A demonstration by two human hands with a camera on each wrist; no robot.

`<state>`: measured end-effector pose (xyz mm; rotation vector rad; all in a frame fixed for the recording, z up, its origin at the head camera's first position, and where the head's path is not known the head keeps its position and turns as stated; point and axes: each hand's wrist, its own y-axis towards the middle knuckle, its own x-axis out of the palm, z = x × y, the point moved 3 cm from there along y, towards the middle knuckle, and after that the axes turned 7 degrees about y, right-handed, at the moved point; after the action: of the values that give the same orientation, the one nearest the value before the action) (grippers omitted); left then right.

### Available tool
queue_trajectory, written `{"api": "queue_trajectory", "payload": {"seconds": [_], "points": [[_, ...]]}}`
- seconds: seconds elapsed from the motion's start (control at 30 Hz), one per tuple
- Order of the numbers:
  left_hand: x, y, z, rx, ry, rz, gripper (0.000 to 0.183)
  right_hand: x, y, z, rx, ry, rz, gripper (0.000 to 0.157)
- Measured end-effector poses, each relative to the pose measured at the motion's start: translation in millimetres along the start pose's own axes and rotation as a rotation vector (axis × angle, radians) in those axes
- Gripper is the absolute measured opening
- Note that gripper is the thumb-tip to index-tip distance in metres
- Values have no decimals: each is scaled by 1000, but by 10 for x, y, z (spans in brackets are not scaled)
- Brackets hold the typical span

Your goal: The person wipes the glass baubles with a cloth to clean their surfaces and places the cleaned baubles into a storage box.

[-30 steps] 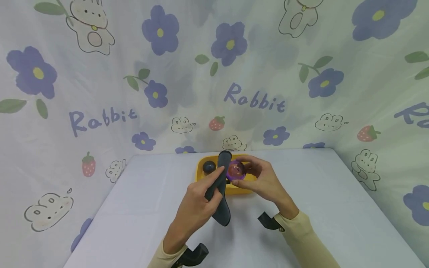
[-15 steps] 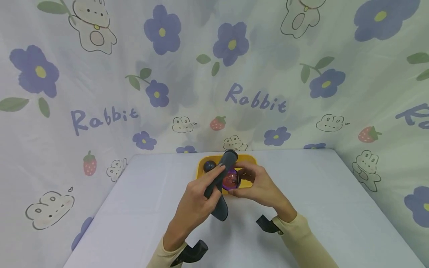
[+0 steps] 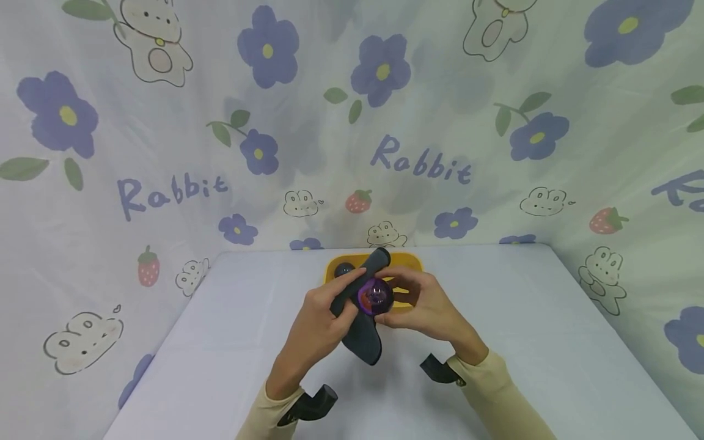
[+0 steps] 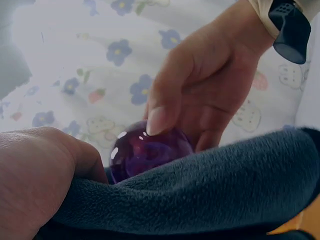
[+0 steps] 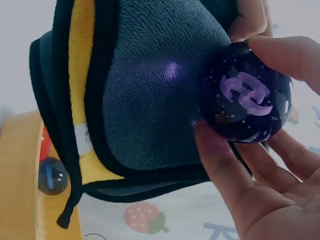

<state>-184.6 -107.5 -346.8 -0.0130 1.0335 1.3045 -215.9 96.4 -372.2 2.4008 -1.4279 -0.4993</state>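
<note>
In my left hand [image 3: 324, 315] I grip a folded plush cloth [image 3: 363, 339], dark blue-grey with black edging. Its yellow underside and a small white label show in the right wrist view. A shiny see-through purple ball [image 5: 245, 92] with a pale swirl inside sits between the thumb and fingers of my right hand [image 3: 423, 299]. The ball lies close against the cloth's plush face, and in the left wrist view the cloth's fold [image 4: 210, 185] hides its lower part. Both hands are held over the near side of a yellow tray [image 3: 407, 261].
A dark ball [image 3: 344, 269] lies in the tray's left part, partly covered by my left hand in the head view. Something red [image 5: 45, 145] shows beside it in the right wrist view. The white tabletop [image 3: 247, 305] runs back to a patterned curtain [image 3: 319, 140].
My right hand has brought the purple ball left and slightly nearer, in against the cloth, and the ball has turned. The cloth's top has tilted right and its lower flap has spread.
</note>
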Motion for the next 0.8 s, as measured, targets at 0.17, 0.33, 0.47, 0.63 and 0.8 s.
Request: {"api": "queue_trajectory", "payload": {"seconds": [0.17,0.33,0.47,0.63,0.8], "points": [[9,5,-18,-38,-22,-13,55,-8,4,3,-45,54,25,59],[28,20,-25,-89,-23,-25,56,-4,16,-8,-90,113,82,61],[59,29,-10,-126,-14,-59,59,-30,25,-1,-117,146,150,63],[99,17,19,-145,-14,-90,61,-84,38,20,-123,134,194,69],[114,0,46,-149,-3,-74,60,-134,55,41,-105,101,189,66]]}}
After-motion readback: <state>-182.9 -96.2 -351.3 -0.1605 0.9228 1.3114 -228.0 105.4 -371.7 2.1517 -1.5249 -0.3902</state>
